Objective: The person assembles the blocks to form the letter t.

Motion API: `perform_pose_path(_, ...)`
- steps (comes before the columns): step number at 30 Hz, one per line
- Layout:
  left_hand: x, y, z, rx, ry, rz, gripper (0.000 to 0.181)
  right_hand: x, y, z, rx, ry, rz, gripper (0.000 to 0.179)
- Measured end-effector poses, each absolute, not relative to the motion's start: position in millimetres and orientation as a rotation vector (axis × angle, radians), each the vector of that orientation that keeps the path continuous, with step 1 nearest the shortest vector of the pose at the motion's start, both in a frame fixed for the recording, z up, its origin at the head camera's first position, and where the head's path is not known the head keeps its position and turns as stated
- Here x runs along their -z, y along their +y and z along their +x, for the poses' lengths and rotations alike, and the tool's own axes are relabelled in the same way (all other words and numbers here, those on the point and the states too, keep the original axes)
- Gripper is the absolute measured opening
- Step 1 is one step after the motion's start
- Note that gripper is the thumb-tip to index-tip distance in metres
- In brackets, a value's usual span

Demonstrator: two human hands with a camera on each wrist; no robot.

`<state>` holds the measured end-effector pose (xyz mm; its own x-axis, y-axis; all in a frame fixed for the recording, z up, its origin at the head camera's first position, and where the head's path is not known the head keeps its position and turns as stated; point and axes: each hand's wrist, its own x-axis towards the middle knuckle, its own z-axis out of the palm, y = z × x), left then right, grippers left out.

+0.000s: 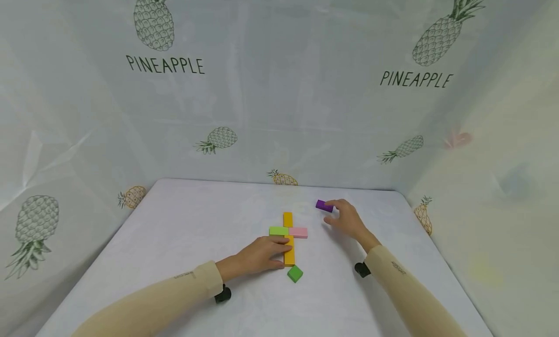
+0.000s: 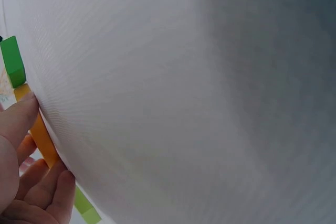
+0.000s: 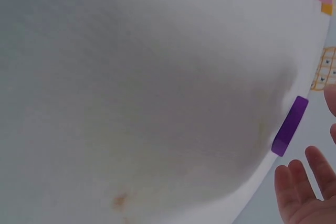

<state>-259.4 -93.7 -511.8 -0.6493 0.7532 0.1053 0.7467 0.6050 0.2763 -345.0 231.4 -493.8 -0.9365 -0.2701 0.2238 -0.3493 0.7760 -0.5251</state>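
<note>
My left hand [image 1: 261,254] holds a long orange block [image 1: 289,258] on the white table, its thumb and fingertips along the block in the left wrist view. Touching or close to the block's far end are a light green block [image 1: 278,231] and a pink block [image 1: 299,232], set crosswise end to end. A smaller orange block [image 1: 287,219] stands beyond them. At the near end lies a green block [image 1: 295,274], turned cornerwise. Over on the right, my right hand [image 1: 349,221] reaches toward a purple block [image 3: 290,126], fingers spread and thumb apart from it.
The white table [image 1: 209,206] runs back to a hanging sheet [image 1: 279,99] printed with pineapples, which also rises along both sides. Dark wrist cameras [image 1: 223,294] sit under both sleeves, close over the table.
</note>
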Motion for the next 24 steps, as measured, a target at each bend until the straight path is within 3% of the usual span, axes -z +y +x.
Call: perform_pose_path(24,508,-94,-257,-0.470,2.784,1.298,0.055,503,230,-385,-0.761,-2.923,0.452,0.037)
